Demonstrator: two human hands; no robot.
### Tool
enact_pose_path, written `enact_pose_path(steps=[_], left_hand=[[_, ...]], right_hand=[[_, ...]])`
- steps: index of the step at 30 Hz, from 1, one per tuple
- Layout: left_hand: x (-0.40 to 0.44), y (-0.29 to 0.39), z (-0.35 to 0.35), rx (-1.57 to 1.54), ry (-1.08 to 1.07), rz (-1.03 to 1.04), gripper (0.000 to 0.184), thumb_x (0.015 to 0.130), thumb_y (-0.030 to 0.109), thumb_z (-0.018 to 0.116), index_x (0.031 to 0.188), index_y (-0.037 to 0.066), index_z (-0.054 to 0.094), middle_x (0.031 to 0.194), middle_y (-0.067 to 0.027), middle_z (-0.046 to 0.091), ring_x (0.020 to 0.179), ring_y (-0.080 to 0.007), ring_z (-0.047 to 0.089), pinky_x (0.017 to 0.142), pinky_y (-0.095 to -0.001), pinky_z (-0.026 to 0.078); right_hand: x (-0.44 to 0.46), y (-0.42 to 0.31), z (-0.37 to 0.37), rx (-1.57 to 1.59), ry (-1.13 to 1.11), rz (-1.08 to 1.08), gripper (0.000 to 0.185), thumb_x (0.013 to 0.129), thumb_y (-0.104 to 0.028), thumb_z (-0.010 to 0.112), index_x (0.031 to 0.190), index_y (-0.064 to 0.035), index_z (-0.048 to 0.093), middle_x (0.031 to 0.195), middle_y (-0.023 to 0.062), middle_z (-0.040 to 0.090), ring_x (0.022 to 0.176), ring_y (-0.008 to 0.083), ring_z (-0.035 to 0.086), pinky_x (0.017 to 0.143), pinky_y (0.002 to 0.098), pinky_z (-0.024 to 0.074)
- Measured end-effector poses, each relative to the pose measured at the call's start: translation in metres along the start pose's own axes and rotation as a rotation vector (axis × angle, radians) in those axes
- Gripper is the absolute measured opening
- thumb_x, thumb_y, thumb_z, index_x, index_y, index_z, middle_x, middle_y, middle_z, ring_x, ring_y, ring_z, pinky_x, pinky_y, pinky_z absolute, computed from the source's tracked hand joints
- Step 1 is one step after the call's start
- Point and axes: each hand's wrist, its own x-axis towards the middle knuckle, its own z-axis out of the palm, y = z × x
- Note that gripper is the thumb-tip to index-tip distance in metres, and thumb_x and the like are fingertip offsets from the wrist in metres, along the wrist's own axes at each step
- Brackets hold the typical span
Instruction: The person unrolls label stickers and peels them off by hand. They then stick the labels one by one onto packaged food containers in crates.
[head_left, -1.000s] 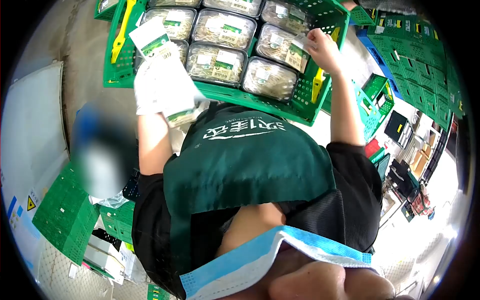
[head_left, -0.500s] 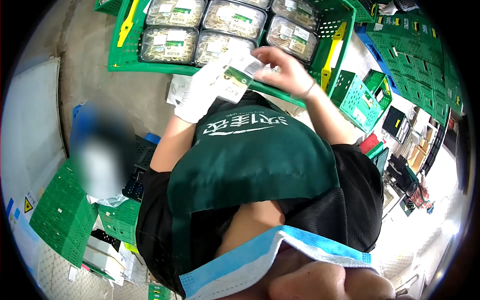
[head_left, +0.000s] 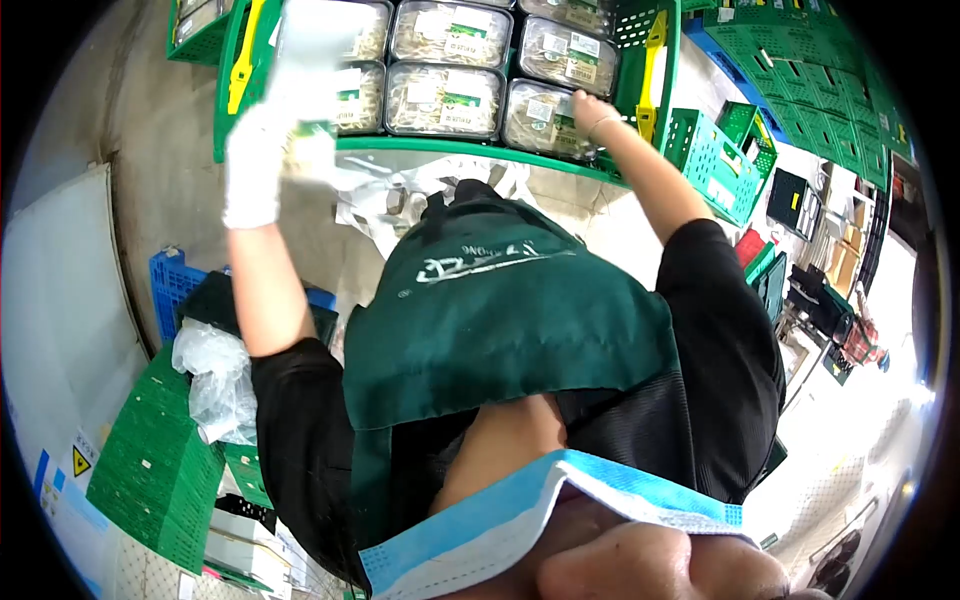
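Note:
My left hand [head_left: 255,150] wears a white glove and is closed on a strip of white and green labels [head_left: 310,150], smeared by motion. It hangs over the left front of a green crate [head_left: 460,147]. My bare right hand [head_left: 594,112] is at the right edge of the front-right tray [head_left: 530,118], a clear-lidded black tray of pale strands. Its bunched fingers touch a label [head_left: 567,130] on that lid; the fingertips are partly hidden. Several similar trays, such as the front-middle tray [head_left: 443,100], fill the crate in rows.
Yellow handles [head_left: 652,75] stand at the crate's ends. Thin white plastic [head_left: 385,200] hangs below its front edge. To the right are a light green crate [head_left: 715,170] and stacked dark green crates [head_left: 830,90]. On the left sit a blue crate [head_left: 180,290] and a clear plastic bag [head_left: 215,385].
My hands have separated. The left has swung left with the labels; the right has moved from the label strip down to the front-right tray. The blurred shape at the left is gone.

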Motion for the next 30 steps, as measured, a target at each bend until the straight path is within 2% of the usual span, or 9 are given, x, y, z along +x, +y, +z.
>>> enact_pose_path(steps=[4, 7, 9, 11, 13, 18, 22, 27, 30], left_hand=[[0.114, -0.020, -0.044, 0.682, 0.264, 0.421, 0.026, 0.076, 0.023, 0.056, 0.087, -0.001, 0.055, 0.088, -0.0092, 0.058, 0.075, -0.0150, 0.053, 0.068, -0.0270, 0.042], [0.151, -0.016, -0.045, -0.151, -0.091, -0.110, 0.019, 0.076, 0.020, 0.054, 0.084, 0.003, 0.055, 0.077, -0.0068, 0.058, 0.066, -0.0132, 0.056, 0.060, -0.0268, 0.046], [0.149, 0.009, -0.033, -0.315, -0.100, -0.126, 0.023, 0.072, 0.015, 0.058, 0.090, 0.000, 0.057, 0.076, -0.0064, 0.058, 0.061, -0.0144, 0.056, 0.055, -0.0257, 0.047], [0.148, 0.020, -0.029, -0.317, -0.151, -0.126, 0.022, 0.069, 0.013, 0.062, 0.087, 0.000, 0.060, 0.076, -0.0035, 0.058, 0.063, -0.0119, 0.055, 0.058, -0.0240, 0.045], [0.138, 0.036, -0.022, -0.364, -0.076, -0.152, 0.019, 0.071, 0.010, 0.057, 0.087, 0.001, 0.059, 0.074, -0.0055, 0.059, 0.059, -0.0140, 0.056, 0.053, -0.0251, 0.047], [0.122, 0.066, -0.024, -0.308, 0.020, -0.028, 0.020, 0.075, 0.006, 0.052, 0.092, -0.006, 0.056, 0.084, -0.0111, 0.059, 0.066, -0.0184, 0.058, 0.059, -0.0280, 0.049], [0.111, 0.114, 0.008, -0.250, -0.059, 0.013, 0.023, 0.075, 0.003, 0.054, 0.096, -0.008, 0.053, 0.087, -0.0101, 0.058, 0.076, -0.0167, 0.055, 0.066, -0.0282, 0.045], [0.087, 0.112, 0.256, -0.401, -0.354, 0.087, 0.022, 0.076, 0.006, 0.053, 0.095, -0.005, 0.056, 0.088, -0.0073, 0.058, 0.078, -0.0143, 0.054, 0.070, -0.0263, 0.044], [0.064, 0.113, 0.400, -0.752, -0.556, -0.170, 0.016, 0.075, 0.007, 0.053, 0.088, -0.002, 0.056, 0.077, -0.0075, 0.057, 0.065, -0.0171, 0.056, 0.058, -0.0299, 0.047]], right_hand=[[0.000, -0.006, -0.004, 0.081, -0.007, 0.205, 0.053, 0.079, -0.019, 0.044, 0.125, -0.0083, 0.020, 0.103, 0.0209, 0.051, 0.092, 0.0302, 0.054, 0.075, 0.0394, 0.0447], [-0.046, 0.014, -0.045, 0.091, 0.539, 0.312, 0.068, 0.070, -0.028, 0.059, 0.125, -0.0091, 0.023, 0.107, 0.0170, 0.048, 0.097, 0.0284, 0.048, 0.080, 0.0399, 0.0401], [-0.064, 0.050, -0.056, 0.147, 1.033, 0.481, 0.073, 0.063, -0.030, 0.064, 0.123, -0.0092, 0.029, 0.114, 0.0163, 0.042, 0.104, 0.0305, 0.041, 0.087, 0.0424, 0.0323], [-0.038, 0.091, -0.030, 0.561, 0.803, 0.652, 0.068, 0.063, -0.034, 0.066, 0.117, -0.0049, 0.036, 0.112, 0.0201, 0.044, 0.101, 0.0320, 0.044, 0.086, 0.0405, 0.0342], [-0.014, 0.114, -0.011, 1.322, 0.505, 0.404, 0.055, 0.063, -0.029, 0.067, 0.106, -0.0010, 0.047, 0.086, 0.0144, 0.056, 0.079, 0.0211, 0.053, 0.070, 0.0329, 0.0429], [-0.019, 0.139, 0.014, 1.627, 0.449, 0.424, 0.036, 0.065, -0.026, 0.065, 0.084, 0.0028, 0.056, 0.063, 0.0077, 0.054, 0.052, 0.0156, 0.049, 0.046, 0.0299, 0.0388], [-0.104, 0.186, 0.019, 1.544, 0.403, 0.505, 0.053, 0.066, -0.031, 0.066, 0.100, 0.0052, 0.047, 0.066, 0.0058, 0.051, 0.050, 0.0117, 0.045, 0.043, 0.0261, 0.0360], [-0.178, 0.384, 0.137, 1.567, 0.691, 0.699, 0.037, 0.065, -0.029, 0.067, 0.082, -0.0017, 0.049, 0.059, 0.0019, 0.045, 0.044, 0.0102, 0.039, 0.038, 0.0251, 0.0318], [-0.188, 0.512, 0.214, 1.461, 0.776, 0.918, 0.025, 0.068, -0.025, 0.065, 0.069, -0.0039, 0.050, 0.051, -0.0002, 0.043, 0.040, 0.0113, 0.042, 0.035, 0.0258, 0.0326]])
